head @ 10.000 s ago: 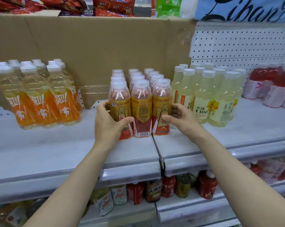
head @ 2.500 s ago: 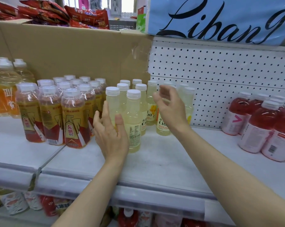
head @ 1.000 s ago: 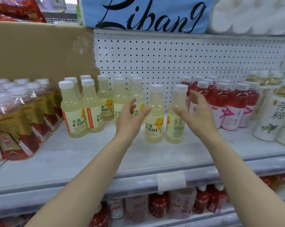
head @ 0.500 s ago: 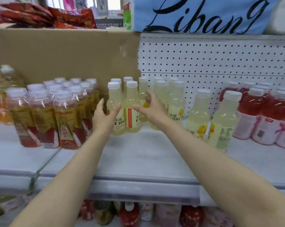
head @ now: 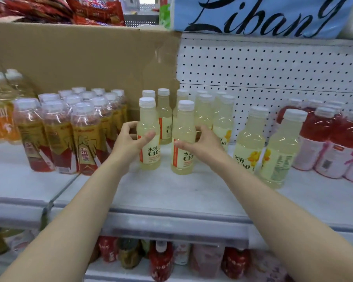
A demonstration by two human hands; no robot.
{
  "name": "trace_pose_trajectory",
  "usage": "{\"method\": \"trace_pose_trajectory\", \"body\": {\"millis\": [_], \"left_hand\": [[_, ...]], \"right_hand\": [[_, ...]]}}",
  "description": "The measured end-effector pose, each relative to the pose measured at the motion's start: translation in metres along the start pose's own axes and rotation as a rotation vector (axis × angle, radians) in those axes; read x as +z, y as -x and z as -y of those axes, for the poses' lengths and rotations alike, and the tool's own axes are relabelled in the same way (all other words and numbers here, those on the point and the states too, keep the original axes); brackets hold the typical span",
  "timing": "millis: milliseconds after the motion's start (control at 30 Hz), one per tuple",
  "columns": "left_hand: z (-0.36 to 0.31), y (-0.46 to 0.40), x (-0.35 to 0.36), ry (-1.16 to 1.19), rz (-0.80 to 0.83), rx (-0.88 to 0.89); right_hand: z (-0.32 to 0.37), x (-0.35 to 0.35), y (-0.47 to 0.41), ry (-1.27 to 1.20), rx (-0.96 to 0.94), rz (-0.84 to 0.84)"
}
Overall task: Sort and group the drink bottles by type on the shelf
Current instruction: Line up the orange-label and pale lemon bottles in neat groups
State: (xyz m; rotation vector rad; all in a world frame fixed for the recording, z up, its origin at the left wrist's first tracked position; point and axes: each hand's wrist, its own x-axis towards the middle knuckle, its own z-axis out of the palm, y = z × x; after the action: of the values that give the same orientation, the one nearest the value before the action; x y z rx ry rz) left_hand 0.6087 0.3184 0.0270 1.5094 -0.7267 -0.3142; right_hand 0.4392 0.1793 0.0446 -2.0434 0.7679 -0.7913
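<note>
White shelf (head: 171, 196), frame centre: left hand (head: 128, 142) grips one pale-yellow white-capped plastic bottle (head: 149, 135), right hand (head: 202, 143) grips its neighbouring twin bottle (head: 183, 139), both upright.

I saw two pale yellow C100 bottles upright at the front of the white shelf (head: 191, 196), each with a white cap. The left front bottle (head: 149, 135) sat in the grip of my left hand (head: 128, 143), and the right front bottle (head: 183, 139) in my right hand (head: 202, 145). More of the same pale bottles (head: 212, 115) stood behind. Two further yellow bottles (head: 269, 147) stood apart to the right, beside the red drinks (head: 330, 139). Amber bottles with gold-and-red labels (head: 70, 131) were grouped to the left, orange ones (head: 0, 115) beyond.
</note>
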Motion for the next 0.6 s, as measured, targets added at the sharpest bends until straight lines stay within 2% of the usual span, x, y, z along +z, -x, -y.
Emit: {"method": "trace_pose_trajectory", "body": {"millis": [200, 400, 600], "left_hand": [[-0.018, 0.027, 0.037, 0.063, 0.232, -0.059], [-0.027, 0.045, 0.093, 0.117, 0.408, -0.057], [-0.032, 0.048, 0.153, 0.156, 0.517, -0.061]], "right_hand": [[-0.021, -0.052, 0.052, -0.027, 0.07, -0.109], [-0.033, -0.087, 0.09, 0.047, 0.042, -0.275], [-0.054, -0.115, 0.094, 0.108, 0.04, -0.359]]}}
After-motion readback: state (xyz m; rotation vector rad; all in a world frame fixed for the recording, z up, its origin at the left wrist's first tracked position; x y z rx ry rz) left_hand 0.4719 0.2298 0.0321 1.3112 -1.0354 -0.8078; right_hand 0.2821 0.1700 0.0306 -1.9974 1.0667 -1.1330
